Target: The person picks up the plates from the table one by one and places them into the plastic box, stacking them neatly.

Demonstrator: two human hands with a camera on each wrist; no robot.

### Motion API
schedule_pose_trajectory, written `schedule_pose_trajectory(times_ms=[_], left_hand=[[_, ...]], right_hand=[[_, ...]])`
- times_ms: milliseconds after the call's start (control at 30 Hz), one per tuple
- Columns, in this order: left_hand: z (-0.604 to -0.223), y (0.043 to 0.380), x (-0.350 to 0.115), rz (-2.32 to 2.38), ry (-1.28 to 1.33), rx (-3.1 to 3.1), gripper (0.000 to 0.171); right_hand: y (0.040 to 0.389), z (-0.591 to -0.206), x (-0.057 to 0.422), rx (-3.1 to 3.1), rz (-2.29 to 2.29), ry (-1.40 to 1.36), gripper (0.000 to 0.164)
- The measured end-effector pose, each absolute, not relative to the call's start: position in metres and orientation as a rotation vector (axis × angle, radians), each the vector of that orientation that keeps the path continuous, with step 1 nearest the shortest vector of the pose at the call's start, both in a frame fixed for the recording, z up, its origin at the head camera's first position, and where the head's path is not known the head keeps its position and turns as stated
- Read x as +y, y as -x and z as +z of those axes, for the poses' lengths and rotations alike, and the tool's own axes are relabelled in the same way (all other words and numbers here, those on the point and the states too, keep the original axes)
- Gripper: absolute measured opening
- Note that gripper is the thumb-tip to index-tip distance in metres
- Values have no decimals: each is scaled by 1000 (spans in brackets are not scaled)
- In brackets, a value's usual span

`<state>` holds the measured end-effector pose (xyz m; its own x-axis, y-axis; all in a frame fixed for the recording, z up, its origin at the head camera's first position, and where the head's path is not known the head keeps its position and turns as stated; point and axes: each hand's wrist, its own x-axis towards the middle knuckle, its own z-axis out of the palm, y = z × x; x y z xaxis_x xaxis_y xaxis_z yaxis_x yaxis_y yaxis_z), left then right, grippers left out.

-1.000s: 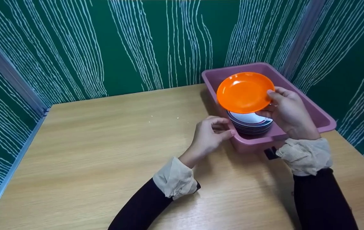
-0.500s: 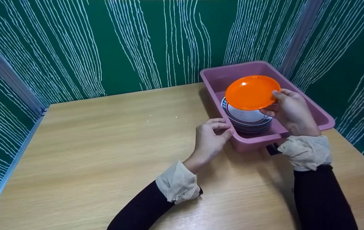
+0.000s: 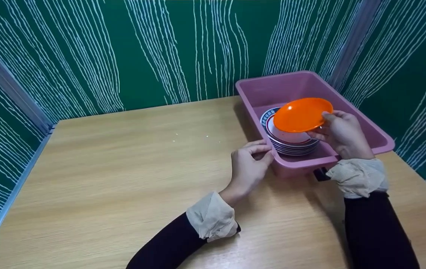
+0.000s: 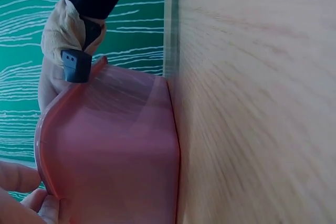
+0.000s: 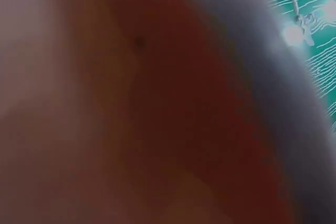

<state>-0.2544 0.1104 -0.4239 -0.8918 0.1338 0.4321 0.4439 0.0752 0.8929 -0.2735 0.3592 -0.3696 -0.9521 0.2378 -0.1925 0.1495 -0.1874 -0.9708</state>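
Note:
An orange plate (image 3: 302, 115) is held by its right edge in my right hand (image 3: 343, 132), thumb on top and fingers beneath. The plate tilts above a stack of white plates (image 3: 291, 144) with dark patterned rims, covering part of it. That stack sits inside a pink plastic tub (image 3: 306, 164), toward its near left corner. My left hand (image 3: 250, 164) pinches the tub's left rim near that corner. In the left wrist view, its fingertips (image 4: 44, 208) meet the rim of the tub (image 4: 115, 150). The right wrist view is mostly blurred.
The tub stands on a wooden table (image 3: 123, 194) at the right, close to the green wall (image 3: 145, 89) with white streaks. A few tiny white specks (image 3: 207, 136) lie on the tabletop. Another green panel (image 3: 418, 112) rises on the right side.
My right hand has brought the orange plate right and lower over the tub, tilting it more and uncovering more of the white stack. My left hand has closed in on the rim.

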Motion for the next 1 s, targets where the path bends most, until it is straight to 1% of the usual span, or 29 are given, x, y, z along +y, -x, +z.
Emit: schedule_pose_trajectory(times_ms=[200, 367, 667, 833, 1000], left_hand=[[-424, 253, 112, -1884, 591, -2118, 16], [-423, 252, 111, -1870, 588, -2123, 15], [-425, 251, 111, -1878, 579, -2130, 15], [-426, 252, 111, -1830, 595, -2115, 13], [-426, 252, 111, -1824, 604, -2099, 12]], right_hand=[[276, -371, 359, -2083, 2273, 517, 61], [278, -371, 359, -2146, 2274, 543, 66], [280, -373, 359, -2191, 2237, 677, 68], [282, -374, 358, -2229, 2159, 692, 69], [283, -374, 358, -2246, 2139, 700, 74]])
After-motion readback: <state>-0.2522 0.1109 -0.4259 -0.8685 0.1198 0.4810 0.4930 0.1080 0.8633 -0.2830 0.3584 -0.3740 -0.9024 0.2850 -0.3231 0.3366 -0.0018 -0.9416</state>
